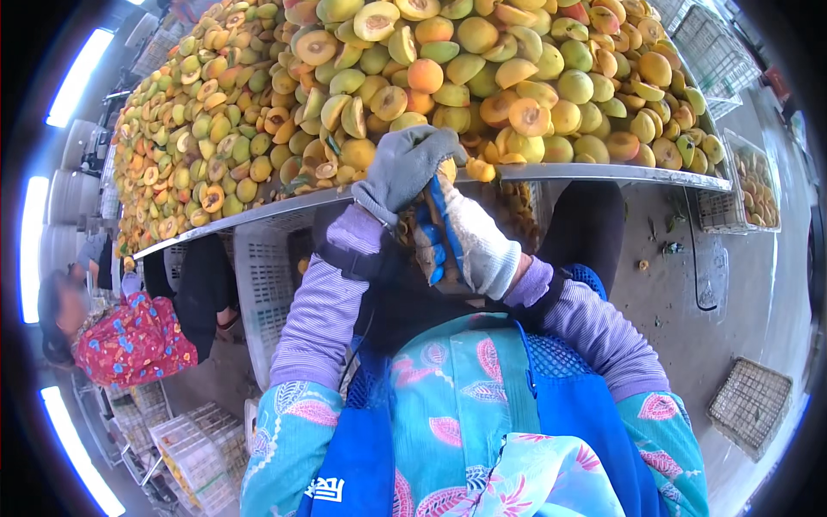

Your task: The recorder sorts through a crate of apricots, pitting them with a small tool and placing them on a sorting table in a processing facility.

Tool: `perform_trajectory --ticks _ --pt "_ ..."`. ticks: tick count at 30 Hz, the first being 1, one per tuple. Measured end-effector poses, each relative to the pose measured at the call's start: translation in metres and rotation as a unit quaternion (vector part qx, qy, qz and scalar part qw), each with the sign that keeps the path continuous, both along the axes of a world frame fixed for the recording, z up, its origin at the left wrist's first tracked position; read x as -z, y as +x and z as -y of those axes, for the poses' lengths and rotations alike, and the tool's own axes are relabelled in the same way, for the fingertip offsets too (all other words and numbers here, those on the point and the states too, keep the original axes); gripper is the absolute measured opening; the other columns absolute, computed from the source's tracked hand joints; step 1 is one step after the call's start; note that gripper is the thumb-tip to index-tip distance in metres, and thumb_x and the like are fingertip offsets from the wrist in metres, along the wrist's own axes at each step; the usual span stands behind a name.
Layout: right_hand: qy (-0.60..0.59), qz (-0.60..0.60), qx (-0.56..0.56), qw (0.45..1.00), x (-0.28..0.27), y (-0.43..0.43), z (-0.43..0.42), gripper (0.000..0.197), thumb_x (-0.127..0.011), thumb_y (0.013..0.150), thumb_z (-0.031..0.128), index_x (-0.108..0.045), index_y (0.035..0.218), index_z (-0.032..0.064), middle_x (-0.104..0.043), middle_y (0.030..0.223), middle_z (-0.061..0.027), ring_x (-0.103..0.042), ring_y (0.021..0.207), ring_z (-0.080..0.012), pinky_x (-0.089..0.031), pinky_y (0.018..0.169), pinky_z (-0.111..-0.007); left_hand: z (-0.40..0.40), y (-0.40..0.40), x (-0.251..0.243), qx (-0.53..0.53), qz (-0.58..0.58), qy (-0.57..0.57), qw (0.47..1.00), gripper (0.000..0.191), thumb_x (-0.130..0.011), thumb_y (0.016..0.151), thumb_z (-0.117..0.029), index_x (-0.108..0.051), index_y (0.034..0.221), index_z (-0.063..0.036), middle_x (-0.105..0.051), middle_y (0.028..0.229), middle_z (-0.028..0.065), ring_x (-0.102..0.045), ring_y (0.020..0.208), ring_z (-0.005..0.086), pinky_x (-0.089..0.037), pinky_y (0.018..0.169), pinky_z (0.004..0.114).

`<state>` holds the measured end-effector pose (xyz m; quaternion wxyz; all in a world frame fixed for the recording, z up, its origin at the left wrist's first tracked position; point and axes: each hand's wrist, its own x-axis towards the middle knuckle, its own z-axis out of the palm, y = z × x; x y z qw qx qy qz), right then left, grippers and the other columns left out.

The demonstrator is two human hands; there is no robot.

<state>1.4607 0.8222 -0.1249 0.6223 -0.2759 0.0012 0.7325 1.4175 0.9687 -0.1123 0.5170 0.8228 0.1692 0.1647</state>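
At the near edge of a metal-rimmed table [581, 171], my two gloved hands meet. My left hand [410, 165], in a grey glove, curls its fingers over a yellow peach piece [447, 169], which shows only in part. Just below it, my right hand [475, 229], in a white glove with blue coating, reaches up to the same piece. Its curled blue fingers hide whatever the palm may hold. A small orange-yellow fruit piece [480, 170] lies at the rim beside my left fingertips. Beyond both hands rises a large heap of peaches [387, 103], many halved, some with stones showing.
A white plastic crate [263, 291] stands under the table at left. At right are a crate of fruit pieces [753, 187] and another crate [751, 407] on the floor. A co-worker in a red floral garment [136, 339] sits at left. Fallen leaves dot the floor.
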Motion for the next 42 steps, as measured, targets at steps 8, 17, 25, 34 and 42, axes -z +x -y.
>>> perform_trajectory --ticks 8,17,25,34,42 --pt "0.028 0.053 -0.08 0.995 -0.002 0.008 0.011 0.046 -0.046 0.094 0.055 -0.05 0.082 0.0108 -0.044 0.056 0.0005 -0.044 0.043 -0.0133 -0.039 0.04 -0.029 -0.001 -0.003 0.023 0.086 0.113 -0.06 0.988 0.037 -0.054 0.094 -0.03 -0.066 0.087 0.0038 -0.065 0.074 0.012 -0.063 0.063 0.0196 -0.052 0.06 0.029" --pt "0.207 -0.19 -0.106 0.954 -0.029 -0.016 0.008 0.045 -0.046 0.096 0.052 -0.052 0.086 0.0088 -0.042 0.056 0.0017 -0.04 0.038 -0.0089 -0.034 0.033 -0.025 -0.066 -0.125 0.211 -0.39 -0.088 0.303 0.865 0.034 -0.058 0.091 -0.025 -0.055 0.117 -0.0029 -0.067 0.089 0.0079 -0.064 0.085 0.0188 -0.052 0.075 0.03" --pt "-0.059 0.009 -0.135 0.989 0.057 0.005 0.025 0.037 -0.053 0.095 0.046 -0.057 0.088 0.0092 -0.051 0.064 -0.0016 -0.052 0.054 -0.0127 -0.044 0.047 -0.027 -0.019 -0.035 -0.04 -0.385 -0.213 0.33 0.835 0.042 -0.066 0.08 -0.044 -0.064 0.094 -0.0044 -0.067 0.088 0.0195 -0.065 0.081 0.0385 -0.05 0.071 0.045" --pt "0.074 0.72 0.12 0.679 -0.024 0.021 -0.023 0.031 -0.048 0.098 0.032 -0.055 0.094 0.0014 -0.061 0.074 -0.0233 -0.062 0.073 -0.0417 -0.047 0.059 -0.047 -0.036 -0.049 -0.031 -0.25 -0.045 -0.026 0.967 0.032 -0.065 0.082 -0.021 -0.063 0.109 -0.0041 -0.068 0.095 0.0147 -0.067 0.085 0.0312 -0.052 0.076 0.039" --pt "0.019 0.672 0.046 0.739 -0.022 0.004 -0.032 0.04 -0.045 0.099 0.035 -0.054 0.092 -0.0025 -0.06 0.073 -0.0272 -0.059 0.072 -0.0446 -0.046 0.063 -0.047 0.012 -0.041 -0.009 -0.209 0.181 0.069 0.958 0.022 -0.053 0.094 -0.016 -0.063 0.108 -0.0021 -0.065 0.1 0.0059 -0.063 0.089 0.0172 -0.05 0.08 0.029"
